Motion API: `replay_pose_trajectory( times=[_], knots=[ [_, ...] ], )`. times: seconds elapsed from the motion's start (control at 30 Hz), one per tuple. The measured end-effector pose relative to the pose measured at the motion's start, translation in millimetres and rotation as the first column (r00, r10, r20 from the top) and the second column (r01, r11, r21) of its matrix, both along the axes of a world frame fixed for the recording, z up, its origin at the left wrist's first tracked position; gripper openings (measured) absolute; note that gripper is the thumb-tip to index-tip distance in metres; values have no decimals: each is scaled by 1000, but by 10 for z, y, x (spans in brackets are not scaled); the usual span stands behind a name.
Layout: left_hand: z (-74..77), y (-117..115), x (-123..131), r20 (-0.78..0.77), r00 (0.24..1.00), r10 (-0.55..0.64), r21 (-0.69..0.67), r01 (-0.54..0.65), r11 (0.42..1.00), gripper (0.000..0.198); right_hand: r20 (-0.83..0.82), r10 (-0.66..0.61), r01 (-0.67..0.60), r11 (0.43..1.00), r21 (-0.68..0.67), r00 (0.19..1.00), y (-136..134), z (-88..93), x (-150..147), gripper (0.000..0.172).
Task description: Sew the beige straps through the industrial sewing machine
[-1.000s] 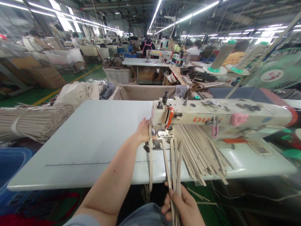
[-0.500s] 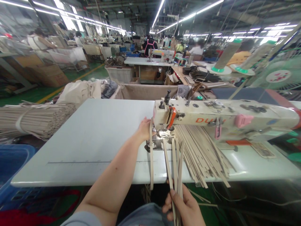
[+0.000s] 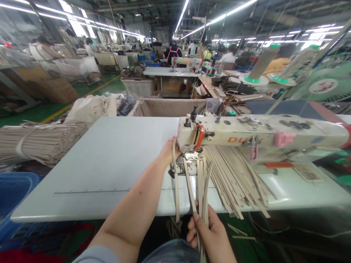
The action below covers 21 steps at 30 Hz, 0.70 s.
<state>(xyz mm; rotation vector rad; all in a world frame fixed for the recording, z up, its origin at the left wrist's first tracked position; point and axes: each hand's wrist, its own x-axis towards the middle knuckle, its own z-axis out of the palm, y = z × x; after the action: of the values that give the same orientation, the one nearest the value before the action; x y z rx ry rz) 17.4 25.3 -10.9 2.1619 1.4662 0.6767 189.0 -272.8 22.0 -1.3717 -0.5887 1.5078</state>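
Observation:
My left hand point(image 3: 168, 151) is beside the needle area of a white sewing machine point(image 3: 263, 135), its fingers partly hidden by the machine head. It appears closed on a narrow beige strap point(image 3: 177, 197), which hangs down past the table's front edge. Below the front edge, my right hand point(image 3: 210, 233) is closed around several beige straps point(image 3: 201, 190). These run up to the metal needle plate point(image 3: 191, 157), and one of them slants apart to the left. A thick spread of similar straps point(image 3: 230, 179) lies under the machine arm, right of the held ones.
The pale worktable point(image 3: 109, 157) has a printed ruler line near its front. At left are a tied strap bundle point(image 3: 38, 142) and a blue basket point(image 3: 19, 190). A fabric-lined bin point(image 3: 172, 106) stands behind the table; thread cones point(image 3: 259, 67) and a green fan point(image 3: 326, 86) stand right.
My right hand has moved slightly up and left, and the upper ends of its straps have shifted left at the needle plate. My left hand has barely moved.

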Motion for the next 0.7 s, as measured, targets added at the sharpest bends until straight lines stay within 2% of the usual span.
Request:
replay_pose_trajectory(
  times=[0.2, 0.3, 0.4, 0.6, 0.7],
  knots=[
    [115, -75, 82, -24, 997, 69, 14, -69, 998, 47, 14, 8, -9, 1000, 9, 1000, 64, -25, -8, 80],
    [124, -104, 126, 0, 995, 103, 26, -103, 994, 48, 33, 45, -45, 999, -4, 998, 88, -41, 6, 84],
    [116, -125, 146, 17, 992, 125, 47, -125, 991, 50, 42, 21, -21, 1000, 8, 999, 100, -46, -3, 82],
    [129, -137, 139, 100, 986, 135, 51, -140, 989, 36, 69, 11, -12, 1000, 14, 998, 101, -60, -21, 77],
    [149, -133, 141, 123, 984, 132, 43, -138, 989, 35, 63, 7, -9, 1000, 23, 998, 102, -91, -6, 78]
  ],
)
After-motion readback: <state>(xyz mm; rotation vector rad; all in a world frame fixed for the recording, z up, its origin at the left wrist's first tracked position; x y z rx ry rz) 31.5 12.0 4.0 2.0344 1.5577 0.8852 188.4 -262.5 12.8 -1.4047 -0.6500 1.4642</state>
